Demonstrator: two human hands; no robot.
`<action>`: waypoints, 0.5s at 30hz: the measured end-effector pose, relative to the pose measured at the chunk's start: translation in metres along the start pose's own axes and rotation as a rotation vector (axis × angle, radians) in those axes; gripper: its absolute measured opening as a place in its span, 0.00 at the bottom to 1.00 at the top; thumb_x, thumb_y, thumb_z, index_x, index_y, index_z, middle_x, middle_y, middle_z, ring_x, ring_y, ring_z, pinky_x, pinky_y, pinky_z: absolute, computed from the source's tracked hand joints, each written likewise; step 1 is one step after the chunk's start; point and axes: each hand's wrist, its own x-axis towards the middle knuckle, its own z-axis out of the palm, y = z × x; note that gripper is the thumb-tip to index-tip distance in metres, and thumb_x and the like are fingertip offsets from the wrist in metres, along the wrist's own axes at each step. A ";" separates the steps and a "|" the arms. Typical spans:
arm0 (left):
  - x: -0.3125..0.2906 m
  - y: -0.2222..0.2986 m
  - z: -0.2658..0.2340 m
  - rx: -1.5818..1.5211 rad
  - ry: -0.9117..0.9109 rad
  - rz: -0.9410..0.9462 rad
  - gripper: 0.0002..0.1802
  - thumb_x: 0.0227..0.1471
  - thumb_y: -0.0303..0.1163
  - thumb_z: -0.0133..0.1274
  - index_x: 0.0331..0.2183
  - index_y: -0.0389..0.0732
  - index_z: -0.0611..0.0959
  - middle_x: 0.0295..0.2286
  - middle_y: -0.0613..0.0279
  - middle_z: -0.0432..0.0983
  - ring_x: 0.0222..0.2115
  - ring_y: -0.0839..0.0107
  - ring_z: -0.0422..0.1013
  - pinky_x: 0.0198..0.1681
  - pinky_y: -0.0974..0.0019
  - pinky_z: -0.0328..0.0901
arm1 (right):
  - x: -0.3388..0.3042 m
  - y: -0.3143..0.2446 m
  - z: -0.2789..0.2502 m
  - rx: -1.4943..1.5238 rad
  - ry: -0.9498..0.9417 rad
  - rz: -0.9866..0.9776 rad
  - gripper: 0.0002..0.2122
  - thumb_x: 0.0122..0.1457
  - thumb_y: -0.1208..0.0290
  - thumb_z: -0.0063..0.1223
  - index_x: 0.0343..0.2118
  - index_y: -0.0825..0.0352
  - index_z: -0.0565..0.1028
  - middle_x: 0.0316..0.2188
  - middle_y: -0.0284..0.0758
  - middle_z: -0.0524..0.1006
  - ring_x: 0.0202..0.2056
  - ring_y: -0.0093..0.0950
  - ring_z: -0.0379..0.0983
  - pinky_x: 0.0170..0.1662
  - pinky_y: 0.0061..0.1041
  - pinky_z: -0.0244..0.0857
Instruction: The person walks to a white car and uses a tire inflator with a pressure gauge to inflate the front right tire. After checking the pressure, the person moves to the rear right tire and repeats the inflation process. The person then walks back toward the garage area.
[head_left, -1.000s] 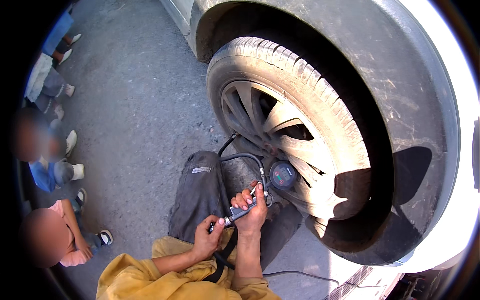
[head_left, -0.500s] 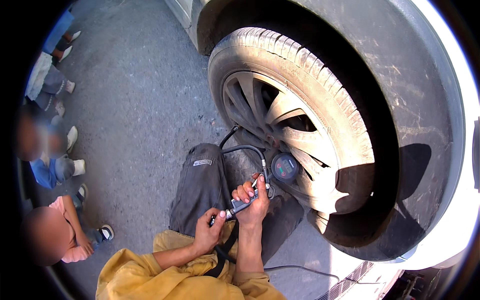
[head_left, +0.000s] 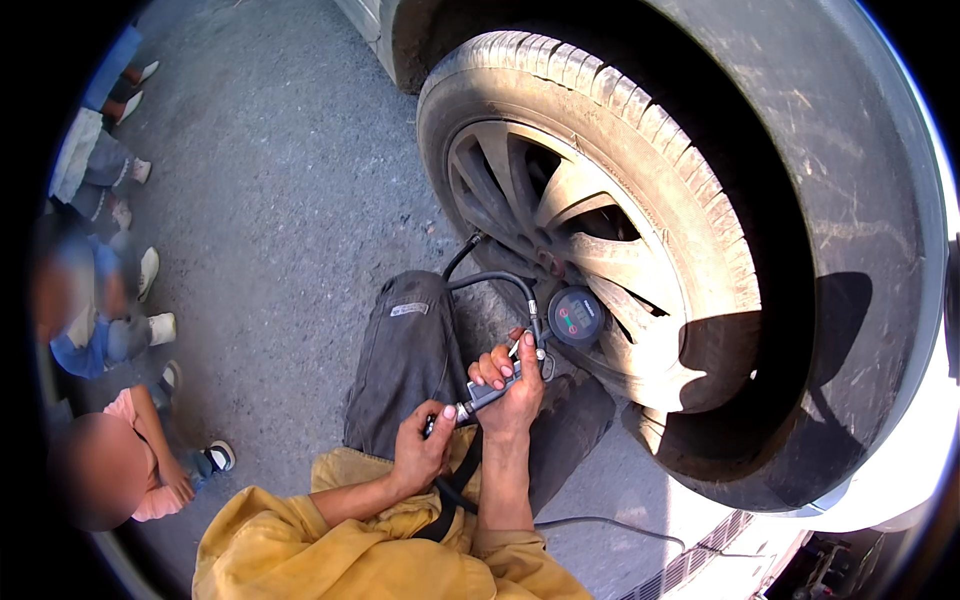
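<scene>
Clasping the inflator handle [head_left: 488, 393] in the right grip [head_left: 512, 390], pinching its hose fitting [head_left: 463, 411] in the left grip [head_left: 424, 443], with a round gauge [head_left: 577, 315] just beyond the right grip.

Markings on a round gauge and a trouser label, too small and blurred to read.
The dark face of the gauge [head_left: 577, 317] bears a greyish display with indistinct characters; left of and below it sit two small red, ring-like marks with a green mark between them, and a short pale line of print lies toward the upper right edge. On the left leg of the dark trousers [head_left: 395, 375], near the knee, a pale grey rectangular label [head_left: 409, 309] shows faint darker marks whose wording cannot be made out.
</scene>
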 end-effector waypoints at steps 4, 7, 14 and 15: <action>0.000 -0.001 0.000 -0.003 0.005 0.011 0.17 0.61 0.43 0.51 0.28 0.41 0.73 0.12 0.74 0.61 0.09 0.84 0.56 0.11 0.74 0.50 | 0.001 0.001 -0.002 0.007 -0.014 0.001 0.10 0.67 0.57 0.44 0.41 0.58 0.69 0.16 0.23 0.57 0.16 0.16 0.53 0.26 0.22 0.55; 0.000 -0.001 0.001 0.003 0.009 0.018 0.17 0.61 0.43 0.50 0.28 0.41 0.73 0.12 0.74 0.61 0.09 0.84 0.56 0.10 0.74 0.50 | 0.001 0.000 -0.002 0.002 -0.016 0.005 0.10 0.67 0.57 0.44 0.41 0.58 0.69 0.16 0.23 0.58 0.16 0.16 0.53 0.26 0.22 0.55; 0.001 -0.003 0.000 -0.017 -0.004 0.008 0.17 0.61 0.44 0.51 0.28 0.41 0.73 0.12 0.73 0.61 0.09 0.83 0.56 0.10 0.74 0.50 | 0.002 0.001 -0.002 0.010 -0.009 0.002 0.10 0.66 0.57 0.45 0.40 0.58 0.69 0.16 0.23 0.58 0.16 0.16 0.53 0.26 0.21 0.55; 0.001 -0.004 0.000 -0.021 -0.006 0.010 0.17 0.60 0.44 0.51 0.28 0.41 0.73 0.12 0.73 0.61 0.09 0.83 0.56 0.10 0.74 0.50 | 0.002 0.000 -0.002 0.008 -0.007 0.002 0.10 0.66 0.57 0.45 0.40 0.57 0.69 0.16 0.23 0.58 0.16 0.16 0.53 0.26 0.21 0.55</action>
